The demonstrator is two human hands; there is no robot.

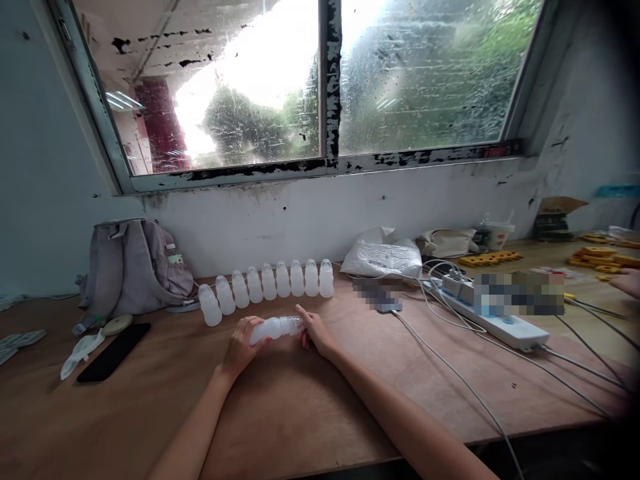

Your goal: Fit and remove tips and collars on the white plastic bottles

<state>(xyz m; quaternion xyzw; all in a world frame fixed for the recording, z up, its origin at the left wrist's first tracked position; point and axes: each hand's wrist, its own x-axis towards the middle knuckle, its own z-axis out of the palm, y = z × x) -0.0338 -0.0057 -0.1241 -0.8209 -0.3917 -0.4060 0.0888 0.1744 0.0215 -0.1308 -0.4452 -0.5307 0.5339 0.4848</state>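
Note:
A frosted white baby bottle [273, 329] with a clear cap lies nearly sideways between my hands, just above the table. My left hand [242, 345] is wrapped round its base end, thumb along the near side. At the capped end, my right hand [316, 331] has its fingers closed about the clear cap [291, 325], thumb on top; some of those fingers are hidden. Behind them stands a curved row of several similar bottles [269, 283], upright with clear caps on.
A grey backpack [133, 267] leans on the wall at left, near a black phone [114, 353]. To the right lie a plastic-wrapped package [383, 257], a white power strip [505, 327] and trailing cables [450, 373]. Another person's hand [626, 283] shows at the right edge by yellow parts [595, 257].

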